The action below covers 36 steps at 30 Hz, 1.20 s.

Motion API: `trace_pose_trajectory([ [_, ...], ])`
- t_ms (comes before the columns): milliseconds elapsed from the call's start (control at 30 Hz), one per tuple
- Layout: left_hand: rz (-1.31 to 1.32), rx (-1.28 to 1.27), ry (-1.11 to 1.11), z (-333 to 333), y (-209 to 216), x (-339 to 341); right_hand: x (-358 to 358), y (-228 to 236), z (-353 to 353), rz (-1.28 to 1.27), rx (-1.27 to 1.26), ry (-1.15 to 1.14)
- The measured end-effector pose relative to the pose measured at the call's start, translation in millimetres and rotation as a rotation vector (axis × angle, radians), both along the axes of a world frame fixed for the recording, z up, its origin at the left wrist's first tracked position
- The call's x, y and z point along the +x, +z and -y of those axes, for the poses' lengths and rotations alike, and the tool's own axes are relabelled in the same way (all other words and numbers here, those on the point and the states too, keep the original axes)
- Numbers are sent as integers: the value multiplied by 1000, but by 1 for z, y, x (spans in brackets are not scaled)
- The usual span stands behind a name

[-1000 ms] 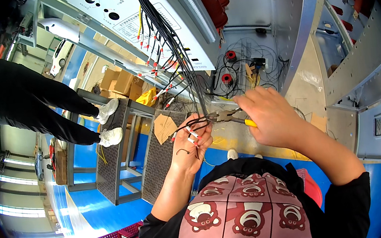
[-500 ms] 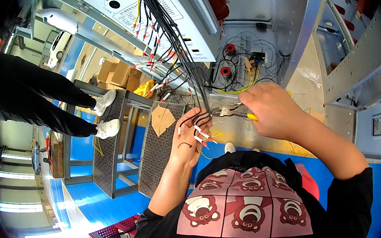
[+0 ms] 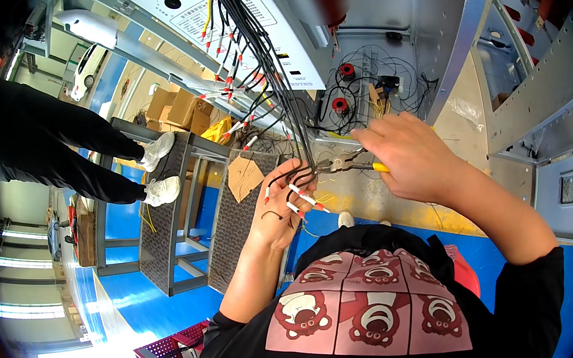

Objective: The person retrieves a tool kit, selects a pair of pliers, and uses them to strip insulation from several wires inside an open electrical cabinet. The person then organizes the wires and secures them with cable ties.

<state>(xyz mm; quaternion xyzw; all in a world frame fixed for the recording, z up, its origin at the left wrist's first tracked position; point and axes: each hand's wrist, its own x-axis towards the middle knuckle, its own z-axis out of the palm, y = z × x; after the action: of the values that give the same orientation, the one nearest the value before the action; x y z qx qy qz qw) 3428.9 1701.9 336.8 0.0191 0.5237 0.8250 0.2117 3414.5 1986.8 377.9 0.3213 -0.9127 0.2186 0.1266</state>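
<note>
From the head view, I can see a person in a black shirt [image 3: 365, 311] with pink bear pictures on the front. The left hand [image 3: 278, 215] is turned palm up, with its fingers curled around a few wire ends [image 3: 298, 190]. Those ends have white sleeves and red tips, and they poke out over the palm. The right hand [image 3: 408, 161] is wrapped tight around pliers [image 3: 338, 164] with yellow on the handles. The nose of the pliers points at the wires, right beside the left fingers. I cannot tell if it bites one.

The wires come down from a fat bundle of black wires [image 3: 252, 34] in front of a pale panel [image 3: 302, 67]. More red-tipped ends [image 3: 230, 90] fan out on its left side. Behind the right hand, a red spool [image 3: 339, 105] sits among loose wires in a big metal cabinet [image 3: 444, 41].

A bit of cardboard [image 3: 245, 176] lies on a dark step [image 3: 232, 256]. Farther left, somebody in white shoes [image 3: 162, 191] stands on another step [image 3: 164, 242].
</note>
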Motion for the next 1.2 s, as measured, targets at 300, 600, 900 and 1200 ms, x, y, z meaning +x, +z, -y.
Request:
trace_pose_trajectory([
  [300, 48, 31, 52, -4, 7, -3, -1, 0, 1, 54, 7, 2],
  [600, 222, 136, 207, -20, 21, -2, 0, -1, -1, 111, -7, -11],
  [900, 222, 63, 177, -34, 34, -5, 1, -8, -1, 314, 5, -7],
  [1200, 73, 109, -6, -23, 28, -7, 7, -18, 8, 254, -167, -56],
])
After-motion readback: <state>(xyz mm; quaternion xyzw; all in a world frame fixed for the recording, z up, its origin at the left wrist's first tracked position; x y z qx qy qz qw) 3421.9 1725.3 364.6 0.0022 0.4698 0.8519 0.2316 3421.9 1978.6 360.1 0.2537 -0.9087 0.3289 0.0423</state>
